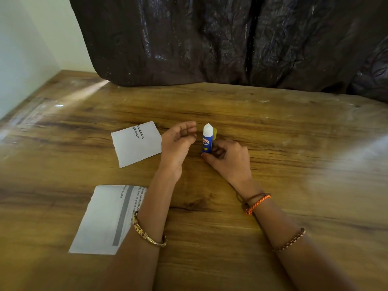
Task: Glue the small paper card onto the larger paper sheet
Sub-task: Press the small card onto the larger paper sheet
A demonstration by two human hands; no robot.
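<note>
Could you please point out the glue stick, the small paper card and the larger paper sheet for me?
glue stick (206, 143): head view, on its blue label.
small paper card (136, 147): head view, on its blank middle.
larger paper sheet (100, 223): head view, on its white area left of the grey stripe.

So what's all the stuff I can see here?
glue stick: one, blue with white glue tip showing, upright at table centre, uncapped
yellow cap: one, just behind the glue stick
small paper card: one, white with print, left of the hands
larger paper sheet: one, white with grey stripe, near left, partly under the left forearm
table: one, brown wood
curtain: one, dark, behind the table
left hand: open, empty, beside the glue stick
right hand: gripping the glue stick's base
</note>
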